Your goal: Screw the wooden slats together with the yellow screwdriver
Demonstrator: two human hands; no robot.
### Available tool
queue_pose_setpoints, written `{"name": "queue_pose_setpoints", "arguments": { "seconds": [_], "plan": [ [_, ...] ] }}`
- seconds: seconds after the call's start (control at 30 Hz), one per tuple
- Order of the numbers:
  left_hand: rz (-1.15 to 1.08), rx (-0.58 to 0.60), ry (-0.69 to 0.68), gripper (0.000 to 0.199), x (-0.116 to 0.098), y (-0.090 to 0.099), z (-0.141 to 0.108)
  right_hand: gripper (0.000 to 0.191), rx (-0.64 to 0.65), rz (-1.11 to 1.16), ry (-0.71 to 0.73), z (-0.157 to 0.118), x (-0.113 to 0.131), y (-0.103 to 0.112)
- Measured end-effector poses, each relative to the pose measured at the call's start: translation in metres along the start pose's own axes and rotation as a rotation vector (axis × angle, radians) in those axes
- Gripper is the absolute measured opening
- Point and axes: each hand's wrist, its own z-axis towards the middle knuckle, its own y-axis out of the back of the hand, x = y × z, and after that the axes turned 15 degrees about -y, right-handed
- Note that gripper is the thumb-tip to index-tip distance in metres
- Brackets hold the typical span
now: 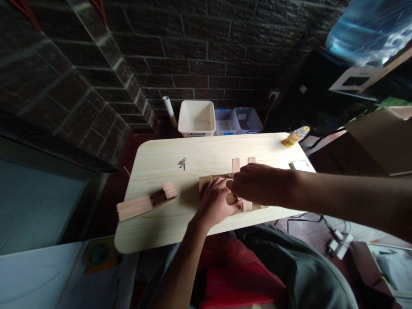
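Observation:
On the table in front of me lies a light wooden assembly (247,206) of boards, with upright-looking strips reaching past its far edge. My left hand (216,197) is on its left part, fingers bent over the boards and gripping them. Above the assembly, my right hand (252,182) is closed in a fist, just to the right of the left one and overlapping it in view. Whatever the right fist holds is hidden by the fingers. Its forearm covers part of the wooden strips (236,165).
Dark screws (182,163) lie in a small pile. A separate wooden piece (141,205) is at the table's left. A clear bottle with a yellow cap (296,136) and a pale phone-like object (300,165) are at the right. Beyond the table (154,161) stand a white bin (197,118) and clear tubs (247,120).

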Motion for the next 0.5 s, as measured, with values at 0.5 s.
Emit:
{"name": "queue_pose_setpoints", "arguments": {
  "seconds": [0.5],
  "plan": [
    [0.012,-0.019,-0.017,0.027,0.0,0.001,-0.001,0.039,0.014,0.071,0.047,0.003,-0.009,-0.013]
  ]
}}
